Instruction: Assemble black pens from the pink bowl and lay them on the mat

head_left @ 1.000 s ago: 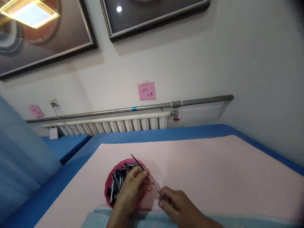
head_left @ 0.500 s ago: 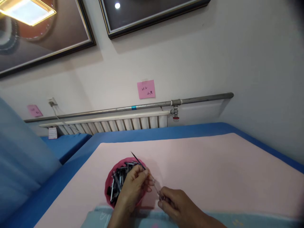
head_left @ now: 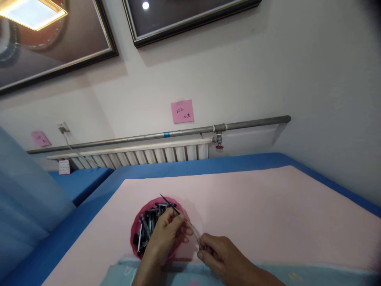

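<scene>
A slim pen refill (head_left: pixel 170 203), dark toward its pointed upper end and clear lower down, slants across between my two hands. The thumb and fingers of my left hand (head_left: pixel 171 228) pinch it near the middle, over the right part of a pink scalloped basket (head_left: pixel 133 234). Lower right, my right hand (head_left: pixel 218 252) is closed around a clear pen barrel (head_left: pixel 200 240), mostly hidden by the fingers, where the refill's lower end meets it. Several black and clear pen parts (head_left: pixel 145 224) lie jumbled in the basket.
A pale pink sheet (head_left: pixel 253 210) covers the blue-edged table (head_left: pixel 238 159). Light blue cloth (head_left: pixel 268 274) lies along the near edge. Behind stand a white radiator (head_left: pixel 160 155) and a grey pipe (head_left: pixel 253 122). A blue curtain (head_left: pixel 26 214) hangs at left.
The refill's pointed end has moved slightly down and left, closer to my left hand. Both hands keep their grip almost in place. The view has shifted a little.
</scene>
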`<state>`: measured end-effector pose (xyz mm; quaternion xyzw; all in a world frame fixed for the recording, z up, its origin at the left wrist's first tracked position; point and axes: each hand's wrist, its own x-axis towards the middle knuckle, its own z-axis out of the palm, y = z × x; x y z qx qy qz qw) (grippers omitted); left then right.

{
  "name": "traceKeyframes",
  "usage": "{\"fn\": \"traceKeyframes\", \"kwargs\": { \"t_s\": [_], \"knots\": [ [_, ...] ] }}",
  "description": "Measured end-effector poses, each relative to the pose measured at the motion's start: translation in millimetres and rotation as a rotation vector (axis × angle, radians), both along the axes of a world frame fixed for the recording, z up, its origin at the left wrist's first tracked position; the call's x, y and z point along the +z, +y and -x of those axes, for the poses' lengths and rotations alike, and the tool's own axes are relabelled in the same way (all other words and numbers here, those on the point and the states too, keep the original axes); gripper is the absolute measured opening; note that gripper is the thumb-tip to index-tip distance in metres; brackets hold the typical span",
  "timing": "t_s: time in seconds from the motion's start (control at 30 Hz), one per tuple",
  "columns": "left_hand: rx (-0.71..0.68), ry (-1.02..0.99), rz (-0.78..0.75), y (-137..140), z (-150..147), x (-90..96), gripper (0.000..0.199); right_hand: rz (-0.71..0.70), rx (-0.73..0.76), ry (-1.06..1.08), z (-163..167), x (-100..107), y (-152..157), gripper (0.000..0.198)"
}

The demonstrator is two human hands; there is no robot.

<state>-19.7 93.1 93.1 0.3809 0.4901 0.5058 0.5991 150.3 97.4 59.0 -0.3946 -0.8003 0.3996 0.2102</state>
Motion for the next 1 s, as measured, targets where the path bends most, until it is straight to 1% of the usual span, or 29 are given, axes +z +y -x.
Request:
{"fn": "traceKeyframes", "kwargs": {
  "t_s": [0.13,0.23,0.37,0.43,0.5,0.57,0.63,0.7,0.77,0.8,0.87,0.93,1.0],
  "knots": [
    [-0.016,0.100,0.012,-0.8,2.0,0.3,0.026,-0.054,0.009,-0.032,-0.9,-0.3,-1.3,0.017],
    [-0.089,0.225,-0.037,-1.7,2.4,-1.7,0.024,-0.087,0.004,-0.047,-1.4,-1.3,-2.3,0.014],
    [-0.230,0.320,-0.108,-4.1,-4.3,-1.4,0.023,-0.056,0.006,0.022,-1.8,1.4,-1.0,0.008],
    [-0.235,0.332,-0.118,-4.6,-7.3,0.5,0.023,-0.037,-0.026,0.057,-2.3,2.9,1.0,0.010],
    [-0.167,0.326,-0.128,-4.0,-5.4,2.9,0.024,-0.025,-0.074,0.063,-3.2,3.0,3.6,0.015],
    [-0.034,0.327,-0.153,-2.9,4.1,5.5,0.025,-0.013,-0.105,0.061,-4.1,1.5,6.0,0.020],
    [0.135,0.348,-0.171,-1.9,20.6,8.3,0.026,0.003,-0.108,0.073,-4.9,-0.6,7.7,0.021],
    [0.334,0.372,-0.169,-1.3,40.4,10.2,0.027,0.023,-0.098,0.096,-5.5,-2.0,8.7,0.020],
    [0.518,0.380,-0.148,-0.9,58.4,10.2,0.027,0.051,-0.093,0.121,-5.9,-2.2,9.2,0.019],
    [0.579,0.388,-0.124,-0.7,65.5,9.3,0.026,0.069,-0.093,0.131,-6.1,-1.9,9.5,0.019],
    [0.634,0.426,-0.061,-0.2,74.8,6.4,0.024,0.097,-0.096,0.140,-6.2,-1.4,10.1,0.020],
    [0.626,0.470,-0.012,0.3,77.7,2.7,0.020,0.104,-0.097,0.142,-6.3,-1.3,10.9,0.021],
    [0.607,0.541,-0.006,0.9,76.1,-0.6,0.015,0.101,-0.098,0.144,-6.1,-1.9,11.8,0.022]
  ]
}}
